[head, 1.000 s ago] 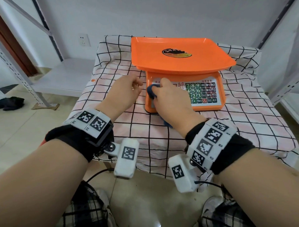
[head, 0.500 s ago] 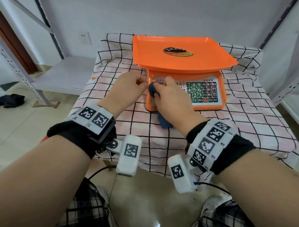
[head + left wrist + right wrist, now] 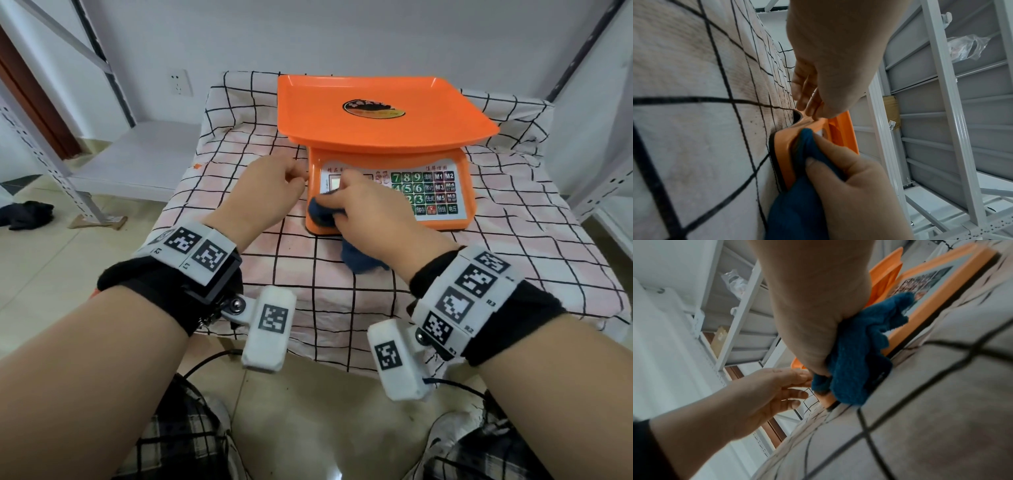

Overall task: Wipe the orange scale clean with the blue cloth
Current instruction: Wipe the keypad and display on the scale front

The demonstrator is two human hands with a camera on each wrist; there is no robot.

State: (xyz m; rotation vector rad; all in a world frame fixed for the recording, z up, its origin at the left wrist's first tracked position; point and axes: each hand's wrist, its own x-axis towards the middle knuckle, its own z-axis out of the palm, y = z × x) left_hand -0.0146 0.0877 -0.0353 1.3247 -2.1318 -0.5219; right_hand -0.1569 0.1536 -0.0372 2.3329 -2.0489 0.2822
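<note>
From my seat the right hand (image 3: 368, 212) has the blue cloth (image 3: 322, 214) bunched in curled fingers against the orange scale (image 3: 387, 150) panel's lower-left corner, keypad stretching frame-right, left hand (image 3: 270, 192) fingertips steadying its left edge.

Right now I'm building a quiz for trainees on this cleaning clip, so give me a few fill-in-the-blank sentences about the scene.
1. The right hand grips the ____ cloth.
2. The cloth is pressed against the front panel of the orange ____ beside the keypad.
3. The left hand touches the scale's ____ side.
4. The scale stands on a ____ tablecloth.

Missing words: blue; scale; left; checked
</note>
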